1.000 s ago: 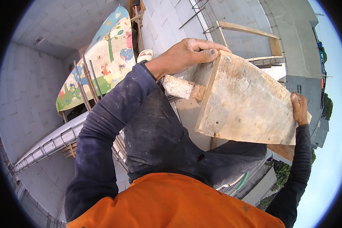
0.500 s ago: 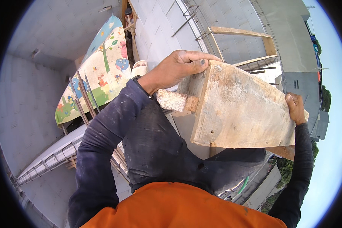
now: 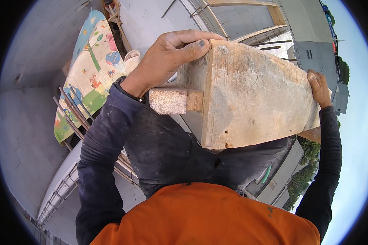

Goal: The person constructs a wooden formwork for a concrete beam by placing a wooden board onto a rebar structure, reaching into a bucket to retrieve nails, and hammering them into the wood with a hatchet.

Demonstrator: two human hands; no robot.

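A wide, weathered wooden plank piece [image 3: 253, 94] is held up in front of me, its broad stained face turned toward me. My left hand [image 3: 171, 59] grips its upper left edge, thumb on top near the corner. My right hand [image 3: 319, 87] holds its far right end, thumb on the near face and the other fingers mostly hidden behind. From behind the plank's left side a short wooden block [image 3: 168, 102] sticks out, its end pale and rough; whether it is fastened to the plank I cannot tell. Under the right end, part of another wooden piece [image 3: 311, 134] shows.
At left, several upright rebar rods [image 3: 75, 111] stand beside a cartoon-printed sheet [image 3: 96, 73]. A timber frame [image 3: 249, 34] lies beyond the plank. A rebar cage [image 3: 57, 198] runs along the lower left. Sky and trees [image 3: 306, 163] show past the edge at right.
The plank has risen a little and appears larger, with both hands still gripping it. The surroundings have shifted left and up in view.
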